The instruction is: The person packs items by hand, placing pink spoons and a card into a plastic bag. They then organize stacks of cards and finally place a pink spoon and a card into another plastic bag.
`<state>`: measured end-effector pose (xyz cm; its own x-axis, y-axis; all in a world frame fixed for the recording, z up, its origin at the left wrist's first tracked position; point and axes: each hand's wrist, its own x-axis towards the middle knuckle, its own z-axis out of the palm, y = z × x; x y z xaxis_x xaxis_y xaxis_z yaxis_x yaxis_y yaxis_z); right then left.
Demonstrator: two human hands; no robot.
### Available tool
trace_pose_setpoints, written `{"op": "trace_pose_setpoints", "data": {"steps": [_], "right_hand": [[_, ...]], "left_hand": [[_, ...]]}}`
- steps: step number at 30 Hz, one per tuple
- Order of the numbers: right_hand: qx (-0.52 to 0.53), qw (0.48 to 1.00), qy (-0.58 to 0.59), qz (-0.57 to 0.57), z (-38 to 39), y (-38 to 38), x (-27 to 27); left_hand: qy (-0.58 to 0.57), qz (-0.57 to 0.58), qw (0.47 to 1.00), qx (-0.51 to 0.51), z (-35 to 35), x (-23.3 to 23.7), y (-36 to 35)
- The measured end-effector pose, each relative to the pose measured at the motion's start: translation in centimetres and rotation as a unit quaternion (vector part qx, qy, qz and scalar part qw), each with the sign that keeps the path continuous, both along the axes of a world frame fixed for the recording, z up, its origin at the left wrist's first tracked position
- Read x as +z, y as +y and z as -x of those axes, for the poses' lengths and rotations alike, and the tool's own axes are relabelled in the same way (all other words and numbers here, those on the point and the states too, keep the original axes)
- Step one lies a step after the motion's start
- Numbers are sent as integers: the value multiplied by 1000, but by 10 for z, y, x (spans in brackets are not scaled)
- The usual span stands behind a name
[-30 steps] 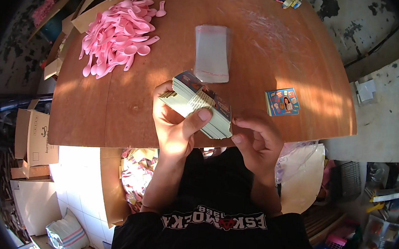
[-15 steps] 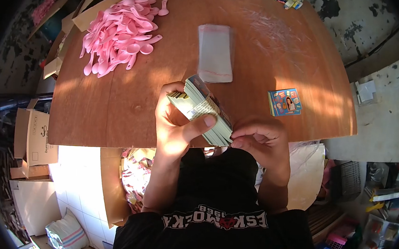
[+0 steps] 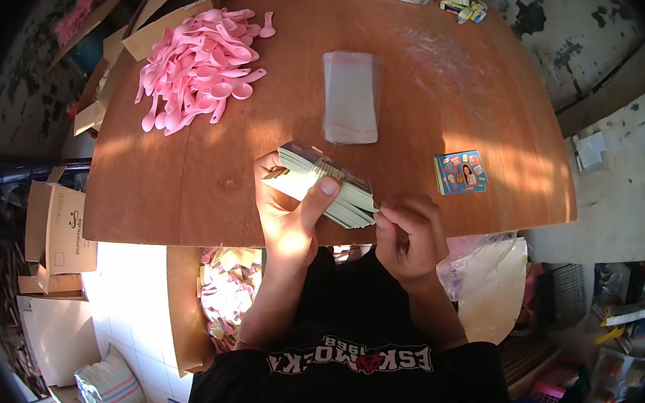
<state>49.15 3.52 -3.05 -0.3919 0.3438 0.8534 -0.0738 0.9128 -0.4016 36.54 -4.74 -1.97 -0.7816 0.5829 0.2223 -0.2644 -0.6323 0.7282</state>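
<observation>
A thick stack of cards (image 3: 349,196) is held over the table's near edge, fanned slightly at its right end. My left hand (image 3: 291,210) is wrapped round its left part, thumb on top. At the right corner of the stack, my right hand (image 3: 411,235) pinches the edge of a card between thumb and forefinger. A smaller pile of blue cards (image 3: 461,172) lies on the table to the right. Beyond the stack lies a pile of clear plastic sleeves (image 3: 351,98).
Pink spoons (image 3: 200,71) are heaped at the table's (image 3: 273,61) left, beside an open cardboard box (image 3: 172,19). Small boxes (image 3: 463,6) sit at the far edge. Below the near edge stands a box of wrapped pieces (image 3: 228,292).
The held stack has turned to lie flatter, and its fanned end has shifted. My right hand has drawn its fingers in at the corner. The view has shifted slightly.
</observation>
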Motion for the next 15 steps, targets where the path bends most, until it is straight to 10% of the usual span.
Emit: {"op": "trace_pose_setpoints", "data": {"steps": [15], "right_hand": [[51,996,18,-66,1,2,-12]], "left_hand": [[31,-13,998,59,-7,2,-10]]}}
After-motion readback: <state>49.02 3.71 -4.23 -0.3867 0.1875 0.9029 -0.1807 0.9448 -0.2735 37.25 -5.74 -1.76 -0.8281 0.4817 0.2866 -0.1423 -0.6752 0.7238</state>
